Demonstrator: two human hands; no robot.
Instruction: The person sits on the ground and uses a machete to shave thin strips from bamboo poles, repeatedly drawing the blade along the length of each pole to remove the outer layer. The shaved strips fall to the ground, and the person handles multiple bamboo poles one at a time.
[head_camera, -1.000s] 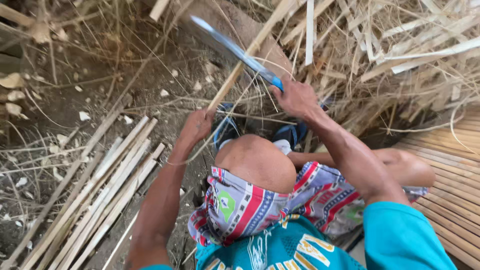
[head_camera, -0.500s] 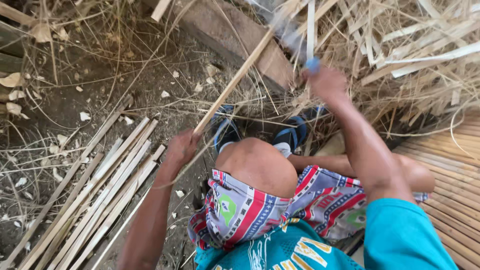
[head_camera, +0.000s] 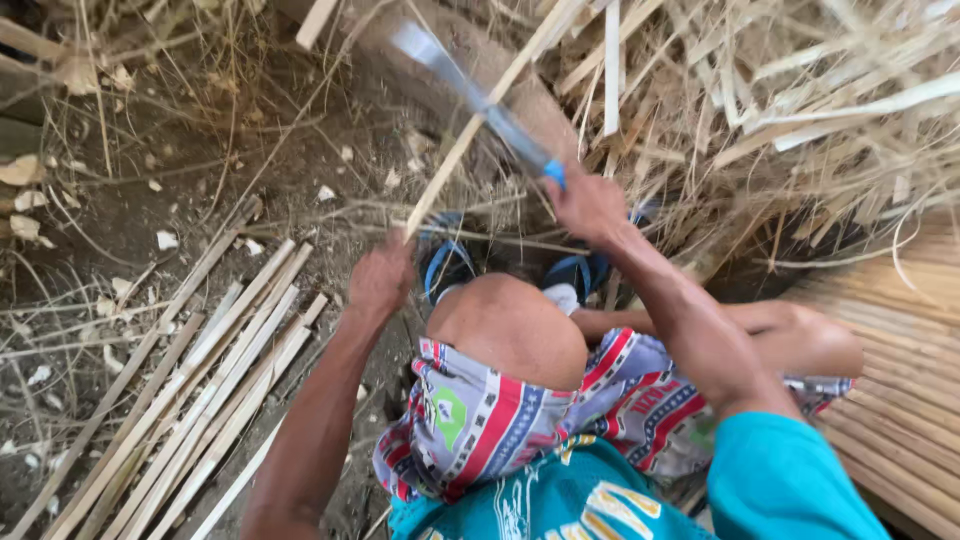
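My left hand (head_camera: 382, 278) grips the lower end of a long thin bamboo strip (head_camera: 470, 140) that slants up and to the right. In my right hand (head_camera: 588, 205) is a long knife with a blue handle (head_camera: 470, 88); its blurred grey blade lies across the strip above my left hand. I sit low, one bare knee (head_camera: 510, 330) raised between my arms, patterned shorts (head_camera: 520, 420) and a teal shirt (head_camera: 640, 500) below. Blue sandals (head_camera: 450, 265) show under the knee.
A bundle of split bamboo strips (head_camera: 200, 400) lies on the dirt at lower left. A tangled heap of bamboo slats and shavings (head_camera: 780, 100) fills the upper right. A woven bamboo mat (head_camera: 900, 380) lies at the right. Dry chips scatter the ground.
My right hand swung the knife up out of view, then brought it back down across the strip. My left hand stayed on the strip, shifting only slightly.
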